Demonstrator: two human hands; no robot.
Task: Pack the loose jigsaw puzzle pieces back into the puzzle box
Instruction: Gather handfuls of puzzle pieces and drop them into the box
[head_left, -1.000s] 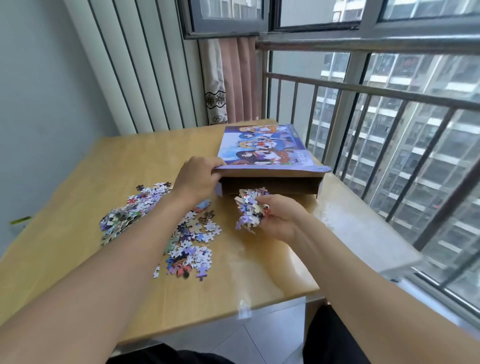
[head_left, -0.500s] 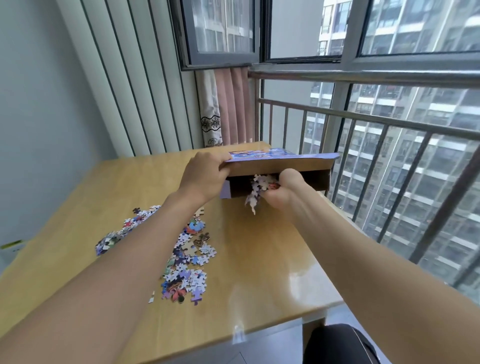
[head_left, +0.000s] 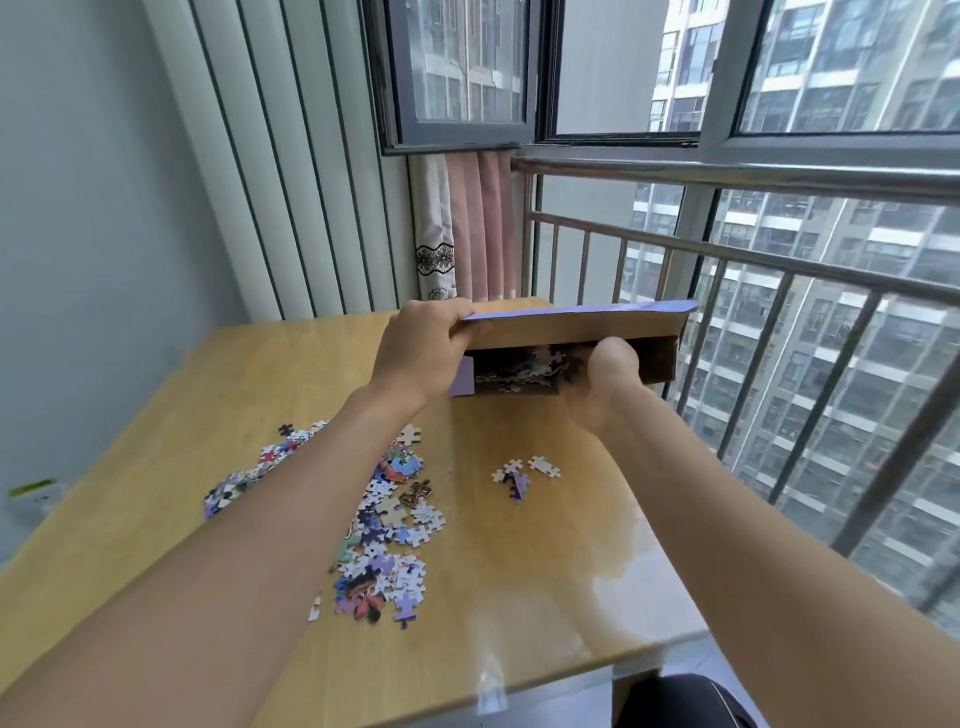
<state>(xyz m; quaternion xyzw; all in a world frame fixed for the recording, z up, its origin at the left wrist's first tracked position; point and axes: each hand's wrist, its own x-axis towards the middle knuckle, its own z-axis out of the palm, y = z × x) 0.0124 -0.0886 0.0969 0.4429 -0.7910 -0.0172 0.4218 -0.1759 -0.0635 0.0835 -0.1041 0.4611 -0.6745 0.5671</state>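
Both hands are up at the flat cardboard puzzle box with the purple printed lid (head_left: 576, 332). The left hand (head_left: 421, 353) grips the lid's near left corner, fingers curled over its edge, propping it open and holding the box tilted above the far part of the pale wooden table (head_left: 519, 571). The right hand (head_left: 605, 374) is at the box's open mouth, its fingers pushed inside — whether they are spread or curled round pieces I cannot tell, since the box wall and the heel of the hand hide them.

Inside the dark opening a heap of mixed jigsaw pieces (head_left: 524, 366) shows, so part of the packing looks done. Plenty is left, though: a long scatter of colourful loose pieces (head_left: 387, 540) lies on the table beside and under the left forearm, a second patch (head_left: 249, 478) spreads further left, and a small cluster of three or four pieces (head_left: 522, 473) sits apart, below the box. By my reckoning the job is somewhere in its middle — several more handfuls are needed, plus the small cluster, before the lid can be closed.
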